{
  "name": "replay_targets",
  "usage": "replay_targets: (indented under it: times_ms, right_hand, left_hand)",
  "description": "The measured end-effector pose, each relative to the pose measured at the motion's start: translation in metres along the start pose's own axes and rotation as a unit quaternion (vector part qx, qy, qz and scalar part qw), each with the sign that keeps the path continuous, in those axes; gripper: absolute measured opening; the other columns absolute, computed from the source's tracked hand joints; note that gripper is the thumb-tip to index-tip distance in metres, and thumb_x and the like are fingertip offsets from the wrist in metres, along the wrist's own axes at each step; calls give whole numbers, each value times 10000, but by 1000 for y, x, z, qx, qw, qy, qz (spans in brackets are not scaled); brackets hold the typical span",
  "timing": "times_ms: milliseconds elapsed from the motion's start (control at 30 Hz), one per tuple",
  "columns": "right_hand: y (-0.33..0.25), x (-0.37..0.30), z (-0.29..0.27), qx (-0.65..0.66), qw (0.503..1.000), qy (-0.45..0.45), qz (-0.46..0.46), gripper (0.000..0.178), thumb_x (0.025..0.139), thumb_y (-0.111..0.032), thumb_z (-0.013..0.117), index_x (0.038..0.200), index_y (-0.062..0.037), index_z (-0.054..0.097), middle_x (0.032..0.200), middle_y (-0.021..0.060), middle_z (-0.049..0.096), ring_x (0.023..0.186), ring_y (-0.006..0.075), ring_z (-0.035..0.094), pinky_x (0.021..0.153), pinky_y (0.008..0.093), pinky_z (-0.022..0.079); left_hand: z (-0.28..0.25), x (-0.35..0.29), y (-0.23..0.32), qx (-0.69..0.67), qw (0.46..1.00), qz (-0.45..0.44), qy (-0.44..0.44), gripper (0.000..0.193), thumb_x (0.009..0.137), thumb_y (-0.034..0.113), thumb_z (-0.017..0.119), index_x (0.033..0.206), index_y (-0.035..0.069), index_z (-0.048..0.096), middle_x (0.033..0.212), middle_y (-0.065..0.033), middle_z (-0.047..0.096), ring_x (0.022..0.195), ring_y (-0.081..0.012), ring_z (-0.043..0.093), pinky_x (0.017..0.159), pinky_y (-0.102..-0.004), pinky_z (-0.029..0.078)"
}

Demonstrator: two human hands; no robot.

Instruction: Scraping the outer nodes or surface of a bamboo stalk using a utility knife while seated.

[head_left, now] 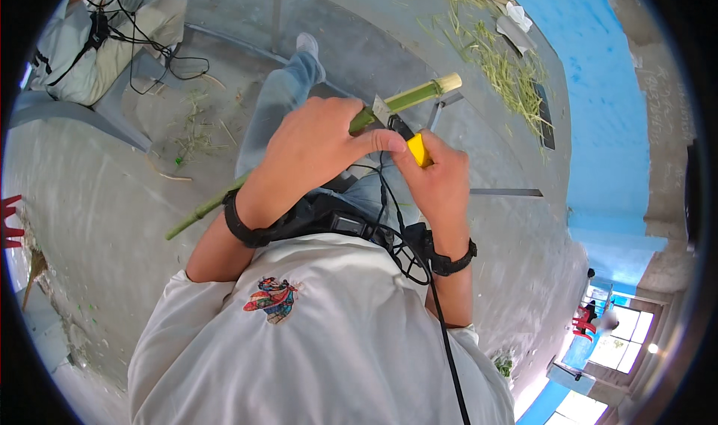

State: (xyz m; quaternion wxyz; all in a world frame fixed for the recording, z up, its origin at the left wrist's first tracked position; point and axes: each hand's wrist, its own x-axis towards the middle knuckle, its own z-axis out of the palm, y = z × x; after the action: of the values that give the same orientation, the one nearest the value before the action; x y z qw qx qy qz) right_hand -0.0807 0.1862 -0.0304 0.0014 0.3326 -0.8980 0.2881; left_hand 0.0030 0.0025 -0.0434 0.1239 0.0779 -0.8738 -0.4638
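Observation:
My left hand is closed around a green bamboo stalk, which slants from the lower left to a pale, bare end at the upper right. Yellow and black in its handle, a utility knife sits in my right hand. Its blade lies against the stalk just beyond my left fingers. My left thumb reaches over to the knife, touching it near the handle's front. The undersides of both grips are hidden.
Green shavings lie on the grey table ahead, near a dark flat object. At upper left another person sits with black cables over the lap. A black cable runs down my shirt.

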Motion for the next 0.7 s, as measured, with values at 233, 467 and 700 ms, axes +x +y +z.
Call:
replay_targets:
  times_ms: [233,467,700]
  right_hand:
    - [28,12,-55,-56,963,251,75,528,929,-462,707,695,-19,542,562,108,529,521,261,368,489,390,361]
    - [-2,2,-8,29,999,38,24,535,897,-462,739,705,-10,528,563,150,480,516,267,367,488,361,370]
    - [-3,0,11,28,999,-28,-28,478,865,-414,760,702,-25,535,576,184,516,528,397,473,484,407,398]
  left_hand:
    - [-16,-11,4,33,997,-73,24,547,876,517,700,830,-16,587,667,-194,556,631,-399,502,581,-440,403]
    - [-10,-10,2,-73,997,-21,-24,502,888,467,708,1006,11,535,700,-148,582,644,-344,534,593,-410,404]
    - [-2,-13,-7,-1,999,46,16,597,840,547,732,980,9,514,698,-135,575,632,-313,521,596,-380,416]
